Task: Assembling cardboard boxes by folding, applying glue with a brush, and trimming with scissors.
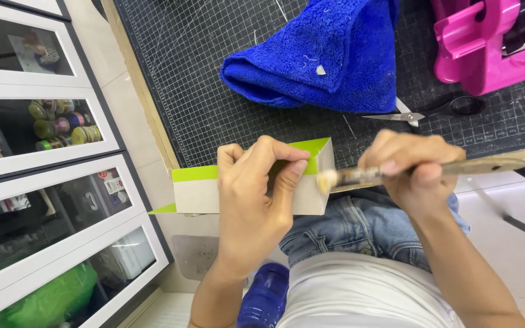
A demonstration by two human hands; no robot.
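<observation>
My left hand (253, 200) grips a small cardboard box (199, 194), grey on the outside with a lime-green inner face and flaps. It is held over my lap, just off the desk's near edge. My right hand (411, 173) holds a wooden-handled brush (481, 165). The brush's pale bristle tip (326, 180) touches the box's right end, beside my left thumb.
A dark gridded cutting mat (202, 79) covers the desk. On it lie a folded blue towel (323, 61), black-handled scissors (432, 110) and a pink plastic holder (481, 48). White glass-front drawers (44, 158) stand to the left. A blue bottle (265, 297) sits by my jeans.
</observation>
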